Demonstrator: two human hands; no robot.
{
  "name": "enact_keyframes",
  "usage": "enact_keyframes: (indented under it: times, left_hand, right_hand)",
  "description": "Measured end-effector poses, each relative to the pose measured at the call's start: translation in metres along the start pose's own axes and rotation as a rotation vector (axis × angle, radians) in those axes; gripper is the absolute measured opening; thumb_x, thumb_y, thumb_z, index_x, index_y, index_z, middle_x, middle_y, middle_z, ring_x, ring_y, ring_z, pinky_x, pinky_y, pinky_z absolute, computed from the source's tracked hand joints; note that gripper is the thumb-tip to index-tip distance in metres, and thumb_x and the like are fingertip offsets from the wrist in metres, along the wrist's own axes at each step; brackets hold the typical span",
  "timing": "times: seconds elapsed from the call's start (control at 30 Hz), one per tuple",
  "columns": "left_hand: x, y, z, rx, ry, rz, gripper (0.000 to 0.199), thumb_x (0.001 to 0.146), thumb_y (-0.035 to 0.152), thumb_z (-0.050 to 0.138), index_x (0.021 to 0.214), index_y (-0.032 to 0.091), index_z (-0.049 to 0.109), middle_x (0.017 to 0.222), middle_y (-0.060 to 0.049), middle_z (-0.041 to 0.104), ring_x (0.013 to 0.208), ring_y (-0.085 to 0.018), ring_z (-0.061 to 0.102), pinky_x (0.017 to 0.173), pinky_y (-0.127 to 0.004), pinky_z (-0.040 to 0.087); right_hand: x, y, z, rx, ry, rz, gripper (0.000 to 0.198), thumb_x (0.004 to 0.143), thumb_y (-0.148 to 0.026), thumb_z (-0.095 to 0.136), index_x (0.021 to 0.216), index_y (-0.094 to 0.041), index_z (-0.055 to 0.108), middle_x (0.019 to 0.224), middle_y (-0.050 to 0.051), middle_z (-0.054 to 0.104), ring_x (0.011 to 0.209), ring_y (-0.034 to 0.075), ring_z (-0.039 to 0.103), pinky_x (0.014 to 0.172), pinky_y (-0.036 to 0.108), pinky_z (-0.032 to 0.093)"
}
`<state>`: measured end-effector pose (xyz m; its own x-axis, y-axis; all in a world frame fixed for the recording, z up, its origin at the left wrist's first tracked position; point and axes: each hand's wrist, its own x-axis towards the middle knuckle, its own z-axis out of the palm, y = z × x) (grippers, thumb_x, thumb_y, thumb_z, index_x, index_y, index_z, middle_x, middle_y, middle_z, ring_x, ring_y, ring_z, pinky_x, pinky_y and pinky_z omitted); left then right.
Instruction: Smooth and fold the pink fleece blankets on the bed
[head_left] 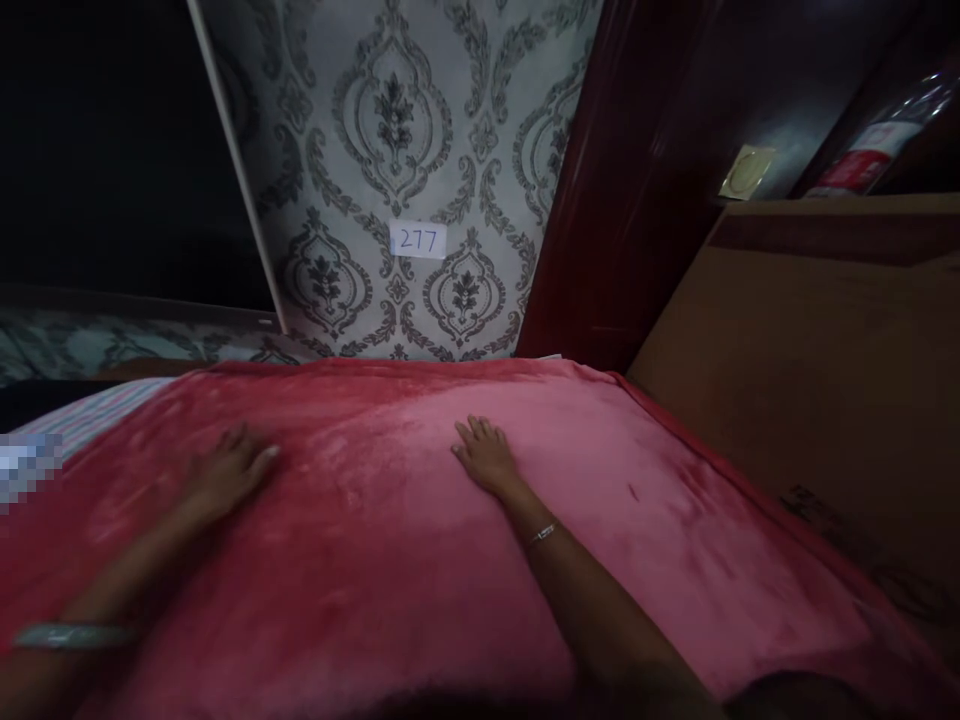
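A plush red-pink blanket (360, 560) is spread over the surface before me, its nap showing lighter and darker patches. My left hand (232, 468) rests on its left part, slightly blurred, with the thumb held apart from the fingers. Flat on the paler middle lies my right hand (486, 455), fingers spread. Neither hand holds anything. A pale green bangle (75, 636) circles my left forearm, and a thin bracelet (542, 533) is on my right wrist.
A dark screen (127, 150) stands at the left, above a striped cloth (105, 408). Patterned wallpaper (480, 180) behind bears a paper label (418, 239) reading 277. At right are a dark red post (592, 200), a large cardboard box (810, 370) and a plastic bottle (870, 155).
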<state>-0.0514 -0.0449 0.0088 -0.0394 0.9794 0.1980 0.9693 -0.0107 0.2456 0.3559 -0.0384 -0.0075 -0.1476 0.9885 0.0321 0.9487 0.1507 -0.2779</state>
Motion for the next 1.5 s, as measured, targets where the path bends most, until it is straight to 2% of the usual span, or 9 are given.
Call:
enact_keyframes:
  times: [0.07, 0.27, 0.4, 0.53, 0.7, 0.83, 0.97, 1.23, 1.5]
  left_hand:
    - [0.003, 0.040, 0.005, 0.008, -0.095, 0.165, 0.080, 0.098, 0.059, 0.019, 0.151, 0.007, 0.047, 0.162, -0.027, 0.034, 0.154, -0.043, 0.026, 0.120, -0.070, 0.025]
    - [0.011, 0.171, 0.054, -0.066, -0.304, 0.590, 0.067, 0.097, 0.063, 0.042, 0.157, 0.034, 0.040, 0.168, -0.005, 0.030, 0.158, -0.026, 0.021, 0.129, -0.054, 0.015]
    - [0.034, 0.200, 0.079, -0.053, -0.345, 0.666, 0.063, 0.100, 0.055, 0.041, 0.158, 0.030, 0.039, 0.170, -0.008, 0.024, 0.158, -0.031, 0.019, 0.127, -0.063, 0.012]
    - [0.074, 0.161, 0.073, -0.035, -0.287, 0.492, 0.055, 0.101, 0.046, 0.040, 0.155, 0.035, 0.045, 0.168, -0.004, 0.031, 0.157, -0.029, 0.025, 0.128, -0.058, 0.016]
    - [0.098, 0.042, 0.031, 0.060, -0.216, 0.085, 0.060, 0.102, 0.037, 0.030, 0.158, 0.017, 0.038, 0.168, -0.014, 0.026, 0.156, -0.036, 0.023, 0.123, -0.067, 0.018]
    - [0.071, -0.045, -0.003, 0.138, -0.169, -0.206, 0.062, 0.101, 0.037, 0.026, 0.159, 0.014, 0.035, 0.168, -0.017, 0.028, 0.156, -0.038, 0.023, 0.119, -0.072, 0.020]
    - [0.028, -0.090, -0.018, 0.174, -0.156, -0.310, 0.065, 0.101, 0.042, 0.026, 0.161, 0.017, 0.032, 0.169, -0.014, 0.025, 0.158, -0.036, 0.017, 0.123, -0.067, 0.016]
    - [-0.047, -0.108, -0.021, 0.140, -0.182, -0.338, 0.067, 0.100, 0.049, 0.025, 0.161, 0.021, 0.033, 0.169, -0.013, 0.026, 0.158, -0.032, 0.020, 0.125, -0.061, 0.019]
    - [-0.084, -0.053, -0.019, 0.068, -0.177, -0.266, 0.071, 0.100, 0.056, 0.026, 0.161, 0.020, 0.033, 0.168, -0.016, 0.026, 0.155, -0.038, 0.024, 0.124, -0.061, 0.023]
  right_hand:
    - [-0.001, 0.003, 0.006, -0.024, -0.004, -0.003, 0.059, 0.106, -0.046, 0.036, 0.161, -0.025, 0.034, 0.172, 0.008, 0.022, 0.159, 0.027, 0.016, 0.125, 0.050, 0.015]
    - [-0.002, 0.007, 0.010, -0.054, -0.008, -0.001, 0.059, 0.106, -0.046, 0.034, 0.161, -0.026, 0.035, 0.171, 0.008, 0.023, 0.158, 0.027, 0.019, 0.125, 0.049, 0.016]
    - [-0.001, 0.008, 0.015, -0.101, -0.001, 0.007, 0.058, 0.106, -0.045, 0.034, 0.161, -0.027, 0.036, 0.171, 0.007, 0.024, 0.158, 0.027, 0.020, 0.125, 0.048, 0.017]
    - [0.001, 0.008, 0.019, -0.114, -0.009, 0.007, 0.058, 0.106, -0.043, 0.034, 0.161, -0.026, 0.035, 0.171, 0.007, 0.024, 0.158, 0.027, 0.020, 0.125, 0.047, 0.017]
    - [0.001, 0.009, 0.021, -0.119, -0.008, 0.009, 0.057, 0.105, -0.041, 0.033, 0.161, -0.027, 0.036, 0.171, 0.007, 0.024, 0.158, 0.026, 0.020, 0.125, 0.048, 0.017]
    - [0.002, 0.010, 0.023, -0.136, -0.002, 0.012, 0.057, 0.105, -0.041, 0.033, 0.161, -0.027, 0.037, 0.171, 0.007, 0.024, 0.157, 0.027, 0.021, 0.125, 0.049, 0.018]
    - [0.001, 0.011, 0.024, -0.165, -0.002, 0.010, 0.057, 0.106, -0.040, 0.032, 0.161, -0.026, 0.036, 0.171, 0.007, 0.025, 0.157, 0.027, 0.022, 0.124, 0.049, 0.019]
    - [-0.001, 0.013, 0.029, -0.227, 0.018, -0.002, 0.057, 0.106, -0.039, 0.028, 0.160, -0.025, 0.037, 0.170, 0.007, 0.028, 0.156, 0.028, 0.025, 0.122, 0.050, 0.025]
    - [-0.002, 0.013, 0.028, -0.233, 0.018, -0.006, 0.057, 0.106, -0.040, 0.027, 0.160, -0.025, 0.037, 0.170, 0.008, 0.028, 0.156, 0.029, 0.026, 0.122, 0.051, 0.025]
